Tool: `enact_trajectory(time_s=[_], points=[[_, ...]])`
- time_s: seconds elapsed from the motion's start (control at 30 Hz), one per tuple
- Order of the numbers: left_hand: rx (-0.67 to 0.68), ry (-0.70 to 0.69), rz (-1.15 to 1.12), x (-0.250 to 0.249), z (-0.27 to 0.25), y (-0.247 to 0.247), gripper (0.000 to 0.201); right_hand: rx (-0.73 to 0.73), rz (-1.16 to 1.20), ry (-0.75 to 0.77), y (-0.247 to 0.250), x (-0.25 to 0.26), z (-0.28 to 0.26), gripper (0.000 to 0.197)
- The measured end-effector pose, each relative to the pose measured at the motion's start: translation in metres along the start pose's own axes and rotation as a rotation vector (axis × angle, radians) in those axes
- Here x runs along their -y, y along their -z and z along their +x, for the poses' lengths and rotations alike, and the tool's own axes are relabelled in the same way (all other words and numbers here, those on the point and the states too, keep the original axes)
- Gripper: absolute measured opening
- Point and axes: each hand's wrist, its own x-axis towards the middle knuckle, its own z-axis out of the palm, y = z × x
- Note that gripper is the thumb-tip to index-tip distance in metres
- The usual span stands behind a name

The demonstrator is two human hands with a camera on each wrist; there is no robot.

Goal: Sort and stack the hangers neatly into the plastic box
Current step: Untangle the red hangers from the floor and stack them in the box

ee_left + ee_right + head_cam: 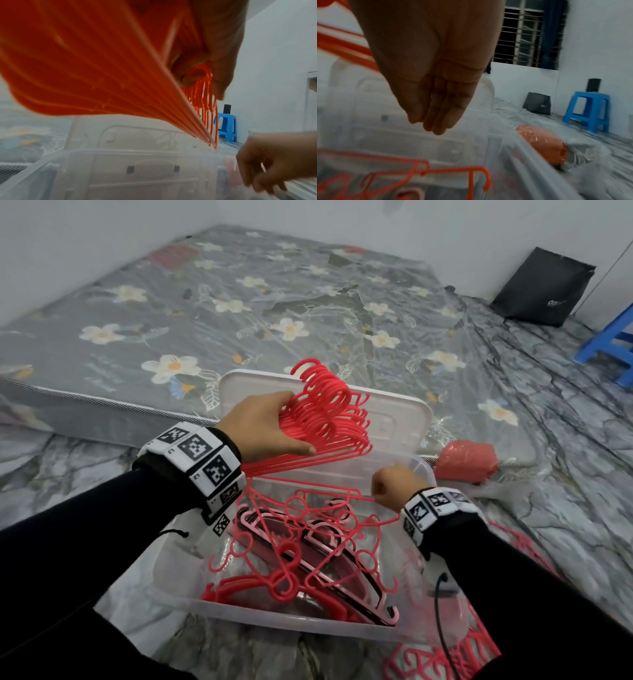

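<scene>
left hand [263, 422] gripping a fat bundle of red hangers [325, 412] over the clear plastic box [294, 623], right hand [397, 486] curled at the box's right rim, can't tell if it's pinching anything

Two bare hands, left hand [263, 426] and right hand [397, 486]; long black sleeves [85, 542] down to the wrists; white wristbands [198, 460] printed with square black-and-white markers; thin black cable [442, 621] trailing below the right forearm.
</scene>
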Motion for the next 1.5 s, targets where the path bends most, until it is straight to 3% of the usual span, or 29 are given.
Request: enact_trajectory(time_s=[0.2, 0.5, 0.7, 0.9, 1.1, 1.3, 1.5], points=[[-0.027, -0.010, -0.066, -0.003, 0.001, 0.000, 0.048, 0.177, -0.213, 0.223, -0.065, 0.046, 0.020, 0.030], [-0.064, -0.015, -0.154, 0.004, 0.005, 0.002, 0.032, 0.164, -0.143, 0.090, -0.114, 0.081, 0.024, 0.037], [-0.102, -0.039, -0.135, 0.002, 0.005, 0.008, 0.022, -0.005, -0.216, 0.177, -0.082, 0.081, 0.028, 0.034], [-0.271, 0.006, -0.053, 0.001, 0.005, 0.015, 0.032, -0.217, -0.257, 0.172, -0.017, 0.062, 0.029, 0.030], [-0.321, 0.039, -0.095, 0.003, 0.005, 0.024, 0.032, -0.323, -0.321, 0.210, 0.031, 0.046, 0.002, 0.028], [-0.312, 0.047, -0.105, 0.006, 0.003, 0.025, 0.036, -0.245, -0.250, 0.170, 0.053, 0.041, -0.036, 0.026], [-0.281, 0.051, -0.077, 0.005, 0.003, 0.023, 0.041, -0.040, -0.137, 0.104, 0.029, 0.056, -0.047, 0.026]])
